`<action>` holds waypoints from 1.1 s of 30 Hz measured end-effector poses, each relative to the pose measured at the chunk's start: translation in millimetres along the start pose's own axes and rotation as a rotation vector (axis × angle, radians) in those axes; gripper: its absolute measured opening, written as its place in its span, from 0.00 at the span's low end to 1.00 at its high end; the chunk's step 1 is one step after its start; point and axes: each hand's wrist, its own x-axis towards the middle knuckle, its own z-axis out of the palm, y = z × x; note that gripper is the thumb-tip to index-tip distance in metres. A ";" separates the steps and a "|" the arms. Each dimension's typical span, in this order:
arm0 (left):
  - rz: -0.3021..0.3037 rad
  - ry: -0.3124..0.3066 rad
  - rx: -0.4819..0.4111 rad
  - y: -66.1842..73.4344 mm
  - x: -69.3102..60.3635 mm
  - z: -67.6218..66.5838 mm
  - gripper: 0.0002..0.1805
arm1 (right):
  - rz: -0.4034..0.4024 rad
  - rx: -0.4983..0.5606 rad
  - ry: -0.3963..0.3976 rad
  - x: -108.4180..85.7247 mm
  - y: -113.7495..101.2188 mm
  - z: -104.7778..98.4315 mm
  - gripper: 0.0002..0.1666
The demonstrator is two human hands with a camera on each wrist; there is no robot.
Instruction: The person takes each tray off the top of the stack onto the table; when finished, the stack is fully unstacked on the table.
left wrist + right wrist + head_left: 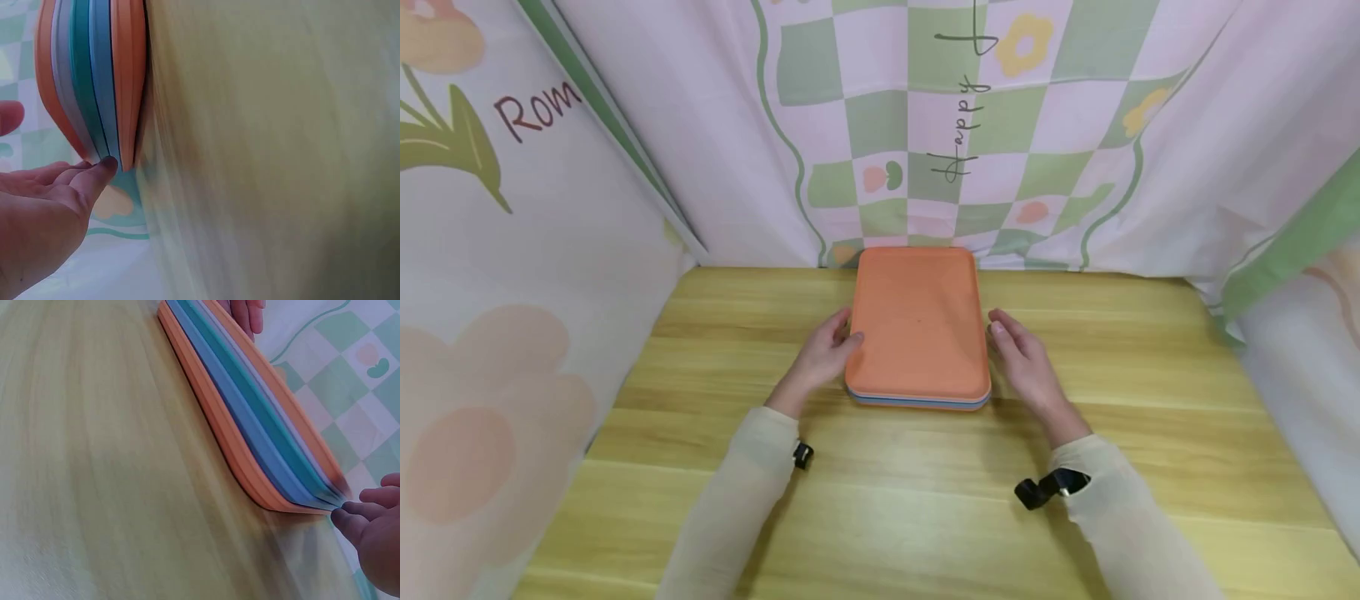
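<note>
A stack of several rectangular trays or lids lies flat on the table, its top piece (919,325) orange. From the side, the stack shows orange, lilac, teal (84,69), blue (250,422) and orange layers. The left hand (820,354) is at the left side, its thumb over the top edge; in the left wrist view that hand (50,206) has its fingertips against the stack's side. The right hand (1028,362) stands beside the right side with fingers extended, a small gap showing in the head view. In the right wrist view its fingertips (342,512) are close to the stack's edge.
The wooden table (887,500) extends around the stack. Behind it hangs a checkered curtain (940,125) with flowers and writing, touching the table's back edge. More patterned cloth (550,250) hangs at the left and right sides. Black devices (1052,487) are worn at both wrists.
</note>
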 end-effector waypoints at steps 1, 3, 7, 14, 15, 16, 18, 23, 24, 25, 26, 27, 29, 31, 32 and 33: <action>-0.003 0.002 -0.003 -0.5 0.6 1.4 0.38 | 0.011 0.025 -0.001 0.7 1.1 1.3 0.39; -0.004 0.003 -0.012 -0.6 1.6 3.9 0.38 | 0.028 0.068 -0.003 2.0 2.8 3.6 0.39; -0.010 0.017 -0.049 -0.8 4.0 8.1 0.38 | 0.055 0.073 0.009 4.6 5.5 7.0 0.37; 0.036 0.026 -0.061 -5.0 7.7 11.2 0.35 | 0.057 -0.066 -0.005 8.8 13.6 10.7 0.36; 0.039 0.023 -0.054 -5.5 7.7 11.3 0.34 | 0.052 -0.076 -0.009 9.1 14.9 10.9 0.36; 0.037 0.017 -0.051 -5.4 7.3 11.2 0.35 | 0.049 -0.088 -0.011 9.1 16.2 11.0 0.36; 0.034 0.007 -0.031 -5.4 7.1 11.3 0.35 | 0.046 -0.091 -0.018 9.1 18.3 11.1 0.37; -0.005 -0.007 0.013 -6.4 6.5 10.9 0.35 | 0.055 -0.081 -0.032 9.2 21.0 11.8 0.37; -0.011 -0.007 0.015 -6.5 6.5 10.5 0.35 | 0.060 -0.081 -0.033 9.3 21.1 11.9 0.37; -0.015 -0.009 0.008 -6.4 6.6 10.1 0.35 | 0.064 -0.085 -0.032 9.2 21.1 12.0 0.37; -0.015 -0.008 0.004 -6.1 6.9 9.7 0.34 | 0.069 -0.096 -0.032 9.2 21.2 12.1 0.37; -0.014 -0.006 0.001 -6.2 7.3 9.3 0.34 | 0.073 -0.107 -0.032 9.1 21.3 12.2 0.37; -0.015 0.007 0.001 -7.4 8.0 8.7 0.32 | 0.080 -0.126 -0.035 9.1 22.0 12.8 0.37; -0.015 0.026 0.009 -7.6 8.5 8.2 0.31 | 0.084 -0.145 -0.036 9.2 22.9 13.4 0.37; -0.014 0.040 0.024 -8.2 8.7 8.3 0.29 | 0.084 -0.152 -0.038 9.3 23.1 13.6 0.37; -0.012 0.054 0.038 -8.3 8.4 8.5 0.28 | 0.085 -0.153 -0.038 9.3 23.6 13.9 0.37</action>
